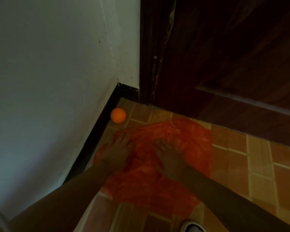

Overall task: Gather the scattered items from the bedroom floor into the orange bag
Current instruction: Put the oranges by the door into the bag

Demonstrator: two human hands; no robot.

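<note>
Early in the task, by the look of it. Thin, crumpled orange plastic bag [177,136] spread flat on the tiled floor [258,164], near the corner where the pale wall [49,72] meets the dark wooden door [233,56]. Left hand [119,151] laid palm-down on the bag's wall-side edge, fingers stretched out toward the corner, gripping nothing as far as the dim light shows. Right hand [167,156] likewise resting on the bag's middle, fingers spread and fairly straight, pressing or smoothing the plastic rather than pinching it. Small round orange ball [118,115] on the floor against the dark skirting board [97,136], tucked close to the corner, just beyond the bag's far edge and apart from both hands. No contents visible through or on the bag, though blur and shadow leave that uncertain. Left to do, judging from this: opening the bag's mouth, picking up the ball, dropping it in, then any other items outside this view. Pale shoe tip [192,227] at the bottom edge of the view.
</note>
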